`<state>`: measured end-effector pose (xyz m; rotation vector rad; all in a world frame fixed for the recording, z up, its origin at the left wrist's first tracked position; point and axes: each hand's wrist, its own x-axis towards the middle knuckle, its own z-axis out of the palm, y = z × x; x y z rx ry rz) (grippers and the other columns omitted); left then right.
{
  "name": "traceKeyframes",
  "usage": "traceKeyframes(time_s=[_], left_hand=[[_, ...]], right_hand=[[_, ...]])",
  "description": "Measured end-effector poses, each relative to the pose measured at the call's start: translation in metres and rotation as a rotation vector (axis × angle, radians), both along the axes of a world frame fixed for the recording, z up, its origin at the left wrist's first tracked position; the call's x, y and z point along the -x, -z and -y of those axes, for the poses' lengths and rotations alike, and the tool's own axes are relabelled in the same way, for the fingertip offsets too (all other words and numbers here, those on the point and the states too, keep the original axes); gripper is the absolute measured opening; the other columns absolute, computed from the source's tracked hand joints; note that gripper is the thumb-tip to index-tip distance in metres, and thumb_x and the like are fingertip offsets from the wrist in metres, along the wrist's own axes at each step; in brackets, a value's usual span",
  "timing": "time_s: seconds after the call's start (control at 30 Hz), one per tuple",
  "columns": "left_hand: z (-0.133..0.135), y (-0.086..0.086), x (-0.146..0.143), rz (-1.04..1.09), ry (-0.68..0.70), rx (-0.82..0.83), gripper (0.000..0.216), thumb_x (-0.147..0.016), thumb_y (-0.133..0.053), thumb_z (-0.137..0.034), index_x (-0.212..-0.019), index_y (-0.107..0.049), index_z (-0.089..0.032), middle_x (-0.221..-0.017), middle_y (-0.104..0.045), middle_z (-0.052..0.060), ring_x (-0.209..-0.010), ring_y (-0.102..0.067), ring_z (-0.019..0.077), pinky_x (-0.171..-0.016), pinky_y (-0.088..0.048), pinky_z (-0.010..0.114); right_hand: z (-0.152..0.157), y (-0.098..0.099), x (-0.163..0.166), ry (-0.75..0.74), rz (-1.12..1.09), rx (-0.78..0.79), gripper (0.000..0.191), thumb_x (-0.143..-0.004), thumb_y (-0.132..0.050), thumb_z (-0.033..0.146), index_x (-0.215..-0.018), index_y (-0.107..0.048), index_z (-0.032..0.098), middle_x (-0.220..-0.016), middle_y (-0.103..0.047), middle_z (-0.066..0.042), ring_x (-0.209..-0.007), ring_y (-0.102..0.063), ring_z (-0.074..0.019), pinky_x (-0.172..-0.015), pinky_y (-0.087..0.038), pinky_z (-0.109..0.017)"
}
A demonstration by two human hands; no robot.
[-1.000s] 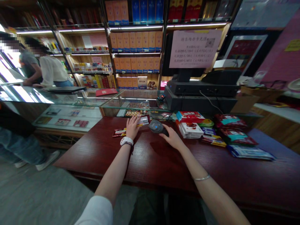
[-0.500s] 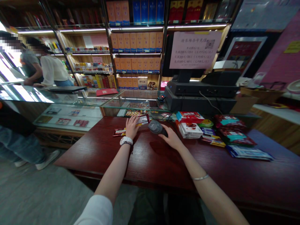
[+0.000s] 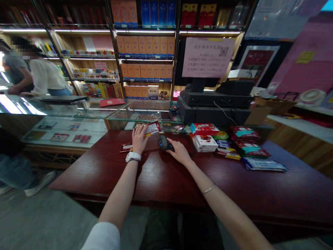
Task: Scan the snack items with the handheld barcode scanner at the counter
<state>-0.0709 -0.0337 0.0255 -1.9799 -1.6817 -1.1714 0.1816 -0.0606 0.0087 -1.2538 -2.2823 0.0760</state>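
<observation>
My left hand (image 3: 139,139), wearing a white watch, is closed on a red-and-white snack packet (image 3: 153,127) with some yellow on it, lifted a little off the dark red counter. Another snack packet (image 3: 125,148) lies flat on the wood just left of that hand, partly covered by it. In my right hand (image 3: 180,152) I grip a dark grey barcode scanner (image 3: 163,142) by its handle. Its head points left toward the held packet, and a small blue light shows on it. A gap separates scanner and packet.
Stacked white boxes (image 3: 205,143), red packs (image 3: 251,148) and blue-white packets (image 3: 264,164) sit on the right of the wooden counter (image 3: 166,184). Behind them stands a monitor with a paper sign (image 3: 206,57). A glass case (image 3: 127,113) borders the back. Two people stand far left.
The scanner has tilted, so its head now faces left and a blue light shows. My left hand has raised and turned the packet slightly. The whole view has shifted a little.
</observation>
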Motion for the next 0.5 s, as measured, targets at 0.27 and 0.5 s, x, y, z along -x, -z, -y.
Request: traceKeyframes(time_s=[0.27,0.5], left_hand=[[0.009,-0.010,-0.006,0.014,0.012,-0.006,0.051,-0.088,-0.059,-0.030,-0.139,-0.051,-0.026,-0.151,-0.049,0.007,-0.145,-0.036,0.0268,-0.122,-0.021,0.049],[0.008,-0.003,-0.010,-0.021,0.049,-0.027,0.054,-0.088,-0.061,-0.031,-0.140,-0.050,-0.027,-0.151,-0.048,0.007,-0.144,-0.038,0.0271,-0.122,-0.023,0.050]], right_hand=[[-0.024,0.003,0.021,0.173,0.105,0.028,0.062,-0.092,-0.062,0.037,-0.148,-0.040,0.022,-0.129,-0.062,-0.011,-0.116,-0.055,-0.0273,-0.095,-0.043,-0.038],[-0.031,0.013,0.037,0.145,0.105,-0.018,0.063,-0.091,-0.059,0.026,-0.149,-0.037,0.026,-0.129,-0.061,-0.014,-0.115,-0.055,-0.0292,-0.096,-0.044,-0.044]])
